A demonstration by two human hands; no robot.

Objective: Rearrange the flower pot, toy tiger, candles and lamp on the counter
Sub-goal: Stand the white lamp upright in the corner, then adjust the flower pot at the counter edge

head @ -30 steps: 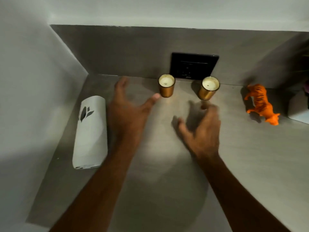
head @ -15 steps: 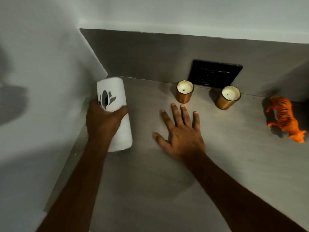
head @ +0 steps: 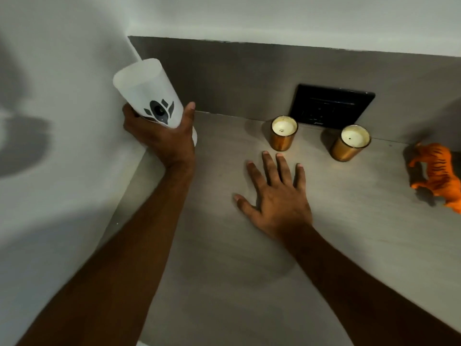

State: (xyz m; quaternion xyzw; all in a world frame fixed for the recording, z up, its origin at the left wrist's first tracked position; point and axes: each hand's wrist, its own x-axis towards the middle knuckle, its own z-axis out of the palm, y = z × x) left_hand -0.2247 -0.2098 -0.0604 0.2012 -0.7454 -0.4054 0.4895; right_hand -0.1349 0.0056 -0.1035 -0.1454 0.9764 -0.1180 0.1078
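Observation:
My left hand grips the white cylinder lamp with a black flower mark, holding it nearly upright in the counter's back left corner, against the side wall. My right hand lies flat on the counter with fingers spread, holding nothing. Two gold candles stand at the back: the left candle just beyond my right fingertips, the right candle further right. The orange toy tiger stands at the right edge. No flower pot is in view.
A black wall socket sits on the grey backsplash behind the candles. A white wall closes off the counter's left side.
My left hand took hold of the lamp, which lay flat on the counter, and raised it upright toward the back left corner. My right hand settled flat on the counter.

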